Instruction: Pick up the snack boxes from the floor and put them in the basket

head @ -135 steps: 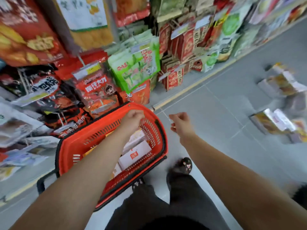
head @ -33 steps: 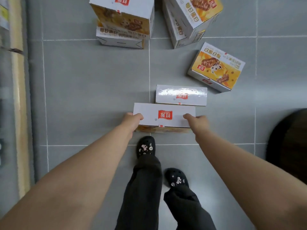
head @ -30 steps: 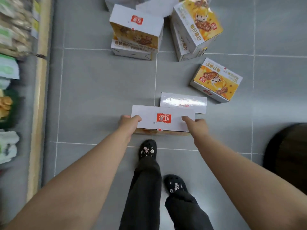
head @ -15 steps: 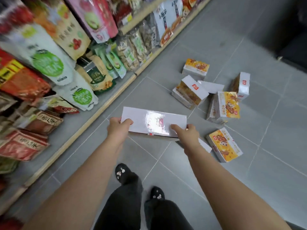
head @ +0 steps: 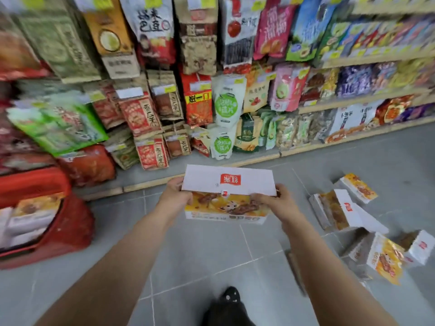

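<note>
Grey tiled floor [head: 211, 255], rectangular cardboard box [head: 228, 184]

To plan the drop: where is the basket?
Head view, far left: the red basket sits on the floor beside the shelf, left of the held box.

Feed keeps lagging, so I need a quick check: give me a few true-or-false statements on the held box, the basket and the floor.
1. The left hand and the right hand both grip one snack box, clear of the floor. True.
2. The red basket already holds boxes. True.
3. The basket stands at the person's right. False: it stands at the left.
4. No snack boxes remain on the floor. False: several loose boxes lie at the right.
</note>
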